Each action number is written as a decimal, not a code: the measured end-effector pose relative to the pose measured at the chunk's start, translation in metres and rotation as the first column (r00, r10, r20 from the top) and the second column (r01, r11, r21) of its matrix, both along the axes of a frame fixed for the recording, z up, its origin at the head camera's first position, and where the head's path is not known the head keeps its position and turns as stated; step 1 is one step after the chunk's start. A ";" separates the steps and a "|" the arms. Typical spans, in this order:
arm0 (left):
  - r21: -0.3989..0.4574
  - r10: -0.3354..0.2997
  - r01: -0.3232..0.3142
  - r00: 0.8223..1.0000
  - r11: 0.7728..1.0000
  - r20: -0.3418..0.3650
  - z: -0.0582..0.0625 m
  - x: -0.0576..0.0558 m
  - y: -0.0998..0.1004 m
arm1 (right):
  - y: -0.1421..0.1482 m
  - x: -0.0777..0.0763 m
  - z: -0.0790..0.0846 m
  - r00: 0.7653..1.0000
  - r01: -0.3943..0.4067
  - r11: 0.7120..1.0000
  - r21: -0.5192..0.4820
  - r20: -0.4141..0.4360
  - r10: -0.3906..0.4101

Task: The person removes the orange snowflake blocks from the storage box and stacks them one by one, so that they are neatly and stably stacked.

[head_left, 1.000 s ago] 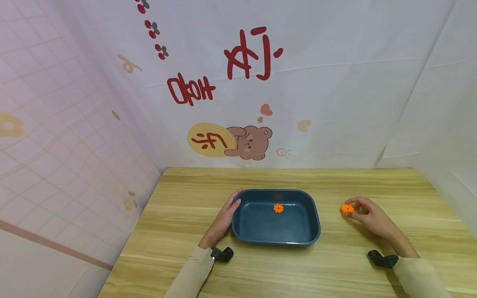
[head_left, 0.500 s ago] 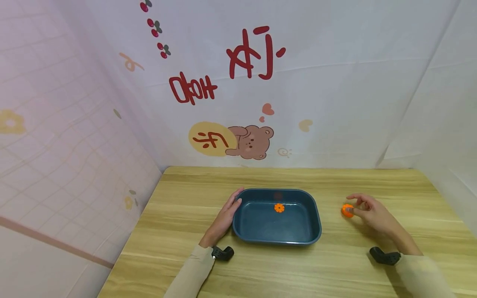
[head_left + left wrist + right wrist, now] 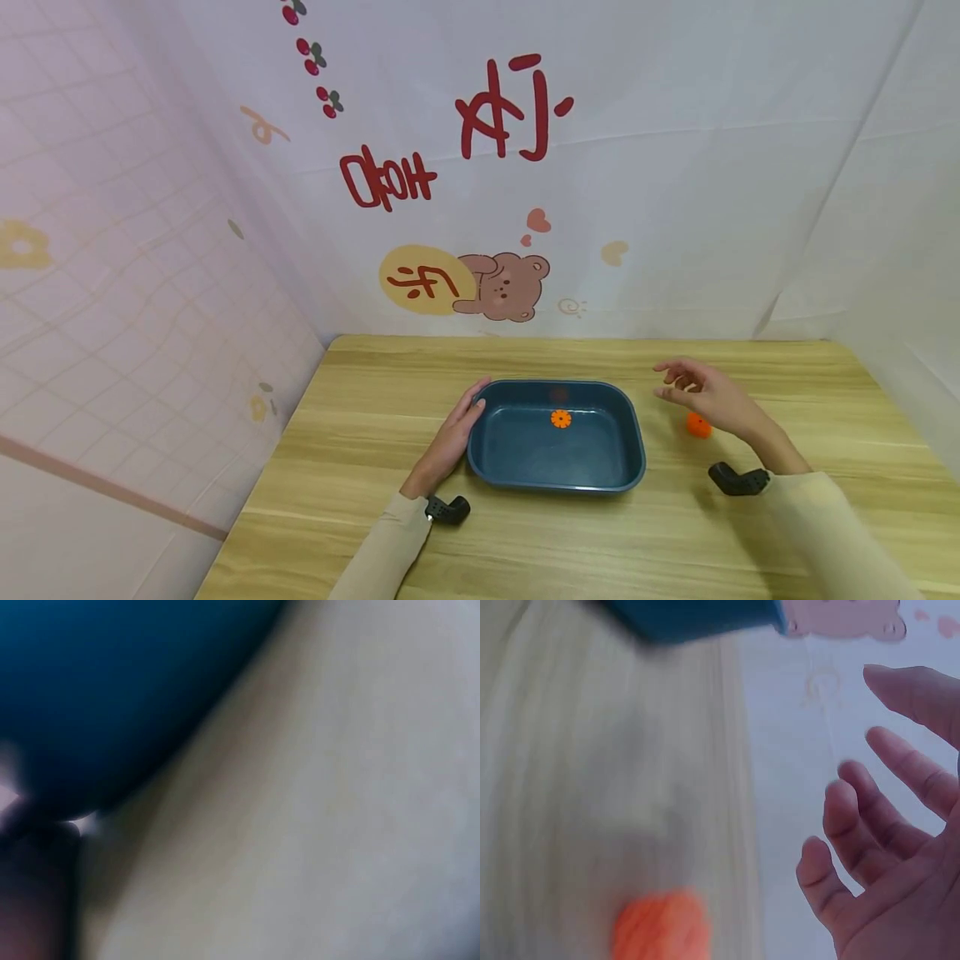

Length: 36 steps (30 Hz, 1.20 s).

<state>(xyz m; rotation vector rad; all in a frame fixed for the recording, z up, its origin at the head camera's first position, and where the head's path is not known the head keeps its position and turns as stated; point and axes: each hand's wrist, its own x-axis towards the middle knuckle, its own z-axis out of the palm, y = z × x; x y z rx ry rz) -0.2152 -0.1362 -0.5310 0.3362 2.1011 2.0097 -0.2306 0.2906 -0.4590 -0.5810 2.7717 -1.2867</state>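
A dark blue rectangular tray sits on the table. My left hand holds its left side, fingers along the outer wall and thumb at the rim. In the left wrist view the tray's blue wall fills the upper left, blurred. Inside the tray lies an orange notched disc with a small centre hole. My right hand hovers right of the tray, fingers loosely bent and nothing between them. Below it, a rounded orange piece rests on the table, blurred in the right wrist view.
The wooden table reaches back to a white cloth wall printed with a bear and red characters. A pale grid-patterned cloth stands along the left. Each wrist wears a black camera.
My right hand has let go of the orange piece, leaving it on the table, and moved up and left toward the tray. My left hand and the tray stay put.
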 end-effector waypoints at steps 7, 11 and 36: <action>0.004 -0.001 0.001 1.000 1.000 -0.003 0.000 0.001 0.001 | -0.037 -0.015 0.015 0.986 -0.144 0.988 -0.057 0.077 0.148; 0.021 -0.011 0.011 1.000 1.000 0.003 0.001 0.002 0.001 | -0.056 -0.022 0.017 0.961 -0.233 0.965 -0.122 0.124 0.248; 0.044 -0.017 0.017 1.000 0.999 -0.002 0.000 0.002 0.000 | -0.130 -0.018 0.001 0.882 -0.396 0.918 0.011 0.281 0.378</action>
